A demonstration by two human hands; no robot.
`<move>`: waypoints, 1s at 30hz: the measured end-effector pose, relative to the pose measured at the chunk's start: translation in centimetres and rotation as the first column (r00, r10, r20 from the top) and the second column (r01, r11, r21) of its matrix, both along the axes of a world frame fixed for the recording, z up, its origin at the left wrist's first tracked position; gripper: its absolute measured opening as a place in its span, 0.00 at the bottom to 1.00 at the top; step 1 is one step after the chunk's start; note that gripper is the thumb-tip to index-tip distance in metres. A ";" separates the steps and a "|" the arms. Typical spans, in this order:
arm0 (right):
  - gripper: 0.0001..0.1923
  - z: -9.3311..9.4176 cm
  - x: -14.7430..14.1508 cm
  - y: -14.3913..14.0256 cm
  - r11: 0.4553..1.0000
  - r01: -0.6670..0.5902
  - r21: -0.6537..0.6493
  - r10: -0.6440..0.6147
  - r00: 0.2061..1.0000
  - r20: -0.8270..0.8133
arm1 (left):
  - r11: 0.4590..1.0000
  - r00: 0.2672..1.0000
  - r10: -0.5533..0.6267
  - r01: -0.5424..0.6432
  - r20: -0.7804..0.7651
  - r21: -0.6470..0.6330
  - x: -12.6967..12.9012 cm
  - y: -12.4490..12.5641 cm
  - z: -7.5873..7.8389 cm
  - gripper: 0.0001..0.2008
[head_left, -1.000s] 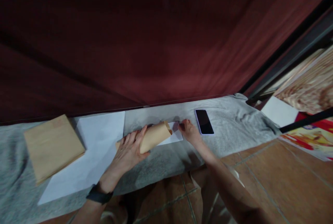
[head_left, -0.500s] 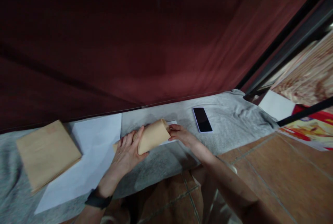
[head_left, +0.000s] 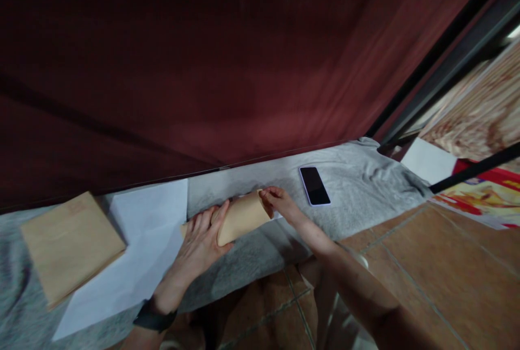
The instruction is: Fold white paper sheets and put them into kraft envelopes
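Head view: I see the left hand (head_left: 199, 244) wrapped around the brown envelope (head_left: 240, 218) at centre frame, fingers curled over its bowed body on the grey cloth (head_left: 365, 182). The right hand (head_left: 280, 203) pinches the envelope's right-hand end. A phone (head_left: 314, 185) lies right of centre; a white sheet (head_left: 138, 241) and a brown packet (head_left: 69, 244) lie at lower left.

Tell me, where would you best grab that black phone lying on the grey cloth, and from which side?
Probably by its two long edges, coming straight down from above. The phone lies flat, screen up, on the grey cloth, so its face offers nothing to pinch, while both long sides look clear. The right hand is nearest, though its fingers are on the brown envelope.
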State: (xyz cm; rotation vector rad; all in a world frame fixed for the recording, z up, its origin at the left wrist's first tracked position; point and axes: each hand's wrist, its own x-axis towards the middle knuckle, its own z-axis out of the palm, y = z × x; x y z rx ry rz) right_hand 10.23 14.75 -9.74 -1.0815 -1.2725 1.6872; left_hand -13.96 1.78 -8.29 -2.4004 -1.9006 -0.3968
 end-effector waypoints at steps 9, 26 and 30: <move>0.25 -1.3 -0.8 -0.1 1.000 0.027 0.008 -0.027 1.000 0.003 | 1.000 0.999 -0.018 0.018 0.044 0.013 -0.2 0.1 -0.7 0.51; 0.10 -0.7 3.4 0.6 0.883 -0.101 0.458 -0.313 0.602 0.735 | 0.988 0.995 0.096 -0.096 0.004 0.122 -1.3 0.1 0.0 0.50; 0.18 -0.4 3.5 -0.9 0.902 -0.184 0.391 -0.311 0.352 0.883 | 0.974 0.986 0.166 -0.163 -0.006 0.155 -1.7 0.1 0.3 0.51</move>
